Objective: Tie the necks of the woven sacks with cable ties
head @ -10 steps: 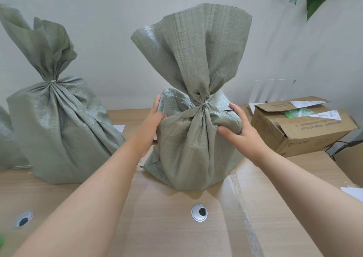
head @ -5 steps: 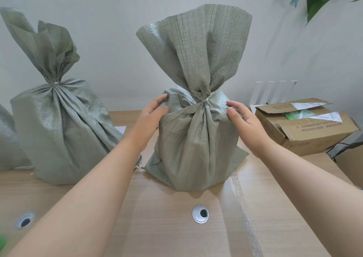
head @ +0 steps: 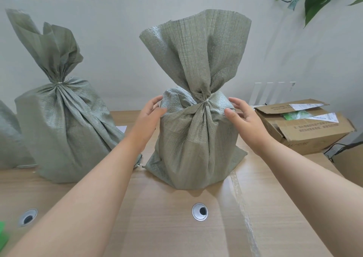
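Sack: grey-green woven plastic sack (head: 192, 142) stands upright mid pale wooden table (head: 157, 227); thin pale cable tie (head: 204, 101) cinches its neck.
Grip: left hand (head: 149, 113) and right hand (head: 243, 119) flank its shoulders, fingers loose, holding nothing.
Relation: neck between and just above both hands, axis vertical; neither nearer.
Hidden: tie's lock too small to read; thumb contact uncertain.
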`<state>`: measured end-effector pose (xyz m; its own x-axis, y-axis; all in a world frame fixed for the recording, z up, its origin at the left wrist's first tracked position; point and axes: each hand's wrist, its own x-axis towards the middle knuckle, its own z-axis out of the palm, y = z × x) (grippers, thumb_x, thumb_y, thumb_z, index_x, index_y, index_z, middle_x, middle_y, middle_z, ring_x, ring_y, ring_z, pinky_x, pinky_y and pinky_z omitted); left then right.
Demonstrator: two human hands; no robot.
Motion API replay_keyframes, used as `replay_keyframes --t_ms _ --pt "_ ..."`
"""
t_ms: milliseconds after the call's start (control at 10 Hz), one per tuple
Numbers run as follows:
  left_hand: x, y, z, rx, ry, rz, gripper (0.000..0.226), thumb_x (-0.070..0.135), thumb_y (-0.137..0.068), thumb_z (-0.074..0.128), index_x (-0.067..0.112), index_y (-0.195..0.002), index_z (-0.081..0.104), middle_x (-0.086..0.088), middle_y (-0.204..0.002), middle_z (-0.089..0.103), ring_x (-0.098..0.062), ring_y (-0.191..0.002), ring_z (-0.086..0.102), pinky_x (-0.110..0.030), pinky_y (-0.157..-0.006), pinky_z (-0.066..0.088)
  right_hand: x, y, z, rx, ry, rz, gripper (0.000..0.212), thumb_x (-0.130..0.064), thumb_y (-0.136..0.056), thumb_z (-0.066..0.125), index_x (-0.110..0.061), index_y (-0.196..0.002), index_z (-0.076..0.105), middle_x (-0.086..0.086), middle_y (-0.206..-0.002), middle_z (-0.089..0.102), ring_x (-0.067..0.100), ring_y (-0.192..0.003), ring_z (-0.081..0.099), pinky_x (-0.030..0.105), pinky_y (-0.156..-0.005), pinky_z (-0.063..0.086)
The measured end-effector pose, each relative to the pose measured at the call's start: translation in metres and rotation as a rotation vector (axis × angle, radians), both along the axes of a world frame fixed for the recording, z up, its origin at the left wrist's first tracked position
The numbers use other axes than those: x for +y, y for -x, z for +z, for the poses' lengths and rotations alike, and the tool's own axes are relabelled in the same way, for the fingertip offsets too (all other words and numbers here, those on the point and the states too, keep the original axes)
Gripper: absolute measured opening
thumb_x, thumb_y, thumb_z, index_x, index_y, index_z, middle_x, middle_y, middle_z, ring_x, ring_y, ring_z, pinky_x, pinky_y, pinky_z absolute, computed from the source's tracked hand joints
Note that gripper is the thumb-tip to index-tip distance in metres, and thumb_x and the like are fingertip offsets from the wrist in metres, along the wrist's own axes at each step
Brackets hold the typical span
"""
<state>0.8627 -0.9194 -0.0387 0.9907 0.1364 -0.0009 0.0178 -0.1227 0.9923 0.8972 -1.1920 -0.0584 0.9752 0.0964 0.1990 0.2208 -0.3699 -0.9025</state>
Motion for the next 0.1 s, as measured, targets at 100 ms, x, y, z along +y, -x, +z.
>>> replay_keyframes --t_ms 100 --pt "-0.0018 0.0092 0.0065 -0.019 -0.001 0.021 0.041 0.017 -0.105 0.047 0.027 -0.145 0.048 0.02 -0.117 0.06 0.022 -0.086 0.061 -0.01 -0.076 0.043 -0.0018 0.0029 0.0021 -0.008 -0.003 -0.011 0.062 -0.061 -0.08 0.061 -0.041 -0.138 0.05 -0.013 -0.143 0.048 0.01 -0.133 0.046 0.042 -0.114 0.038"
